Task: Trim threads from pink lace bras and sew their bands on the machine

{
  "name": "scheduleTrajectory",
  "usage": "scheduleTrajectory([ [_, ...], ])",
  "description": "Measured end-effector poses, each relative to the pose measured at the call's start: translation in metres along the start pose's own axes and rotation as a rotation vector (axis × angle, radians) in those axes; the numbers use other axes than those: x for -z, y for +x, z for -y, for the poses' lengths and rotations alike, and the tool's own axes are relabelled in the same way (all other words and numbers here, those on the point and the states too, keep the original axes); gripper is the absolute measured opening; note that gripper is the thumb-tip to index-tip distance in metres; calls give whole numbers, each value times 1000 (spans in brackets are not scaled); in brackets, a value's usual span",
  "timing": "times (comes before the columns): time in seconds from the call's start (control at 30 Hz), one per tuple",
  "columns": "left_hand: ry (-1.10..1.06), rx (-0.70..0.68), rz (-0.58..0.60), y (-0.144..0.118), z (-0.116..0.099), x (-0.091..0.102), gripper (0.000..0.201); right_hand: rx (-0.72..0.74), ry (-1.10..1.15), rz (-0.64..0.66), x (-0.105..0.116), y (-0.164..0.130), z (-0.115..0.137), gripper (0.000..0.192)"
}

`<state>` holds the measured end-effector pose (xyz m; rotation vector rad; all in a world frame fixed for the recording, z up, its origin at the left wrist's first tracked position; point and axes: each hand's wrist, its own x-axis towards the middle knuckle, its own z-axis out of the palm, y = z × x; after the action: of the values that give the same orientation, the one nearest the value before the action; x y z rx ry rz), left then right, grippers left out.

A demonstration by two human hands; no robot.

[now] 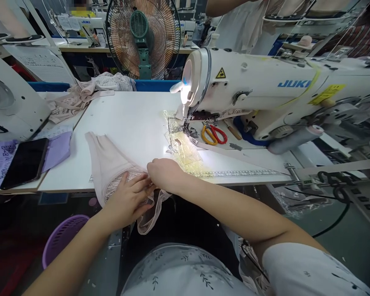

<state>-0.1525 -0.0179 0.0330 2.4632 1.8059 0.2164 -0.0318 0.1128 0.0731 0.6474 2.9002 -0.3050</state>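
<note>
A pale pink piece of lace-trimmed underwear lies at the table's front edge, with a loop of its band hanging over my lap. My left hand grips its lace part, fingers curled over the fabric. Right beside it, my right hand is closed in a pinch on the garment's edge, the fingertips mostly hidden. To the right stands a white sewing machine, its lamp shining on the needle area. Yellowish clear tape covers the table near the presser foot.
Scissors with yellow and red handles lie under the machine arm. A black phone rests on purple paper at left. More lace pieces are heaped at the back left, before a fan. A purple basket stands below.
</note>
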Motion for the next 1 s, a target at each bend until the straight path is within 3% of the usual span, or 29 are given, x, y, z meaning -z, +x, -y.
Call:
scheduleTrajectory([
  [0.1,-6,-14,-7,-2,0,1,46,-64,-1,-1,3,2,-9,8],
  [0.33,-54,-90,25,-2,-10,5,46,-432,-35,-190,7,-10,-44,23],
  [0.43,-104,-101,53,1,-15,9,51,-472,-47,-212,1,-17,-47,22],
  [0.57,-206,-83,-3,3,-14,14,39,-365,-46,-198,-6,-22,-43,21],
  [0.73,-181,240,-307,8,-5,4,35,-187,-41,-219,-8,-27,-33,19],
  [0.83,-68,291,-306,14,-3,-6,38,-87,-47,-275,-12,-23,-26,22],
  [1.0,94,257,-272,25,-6,-10,41,-7,-95,-216,-16,-7,-19,18],
])
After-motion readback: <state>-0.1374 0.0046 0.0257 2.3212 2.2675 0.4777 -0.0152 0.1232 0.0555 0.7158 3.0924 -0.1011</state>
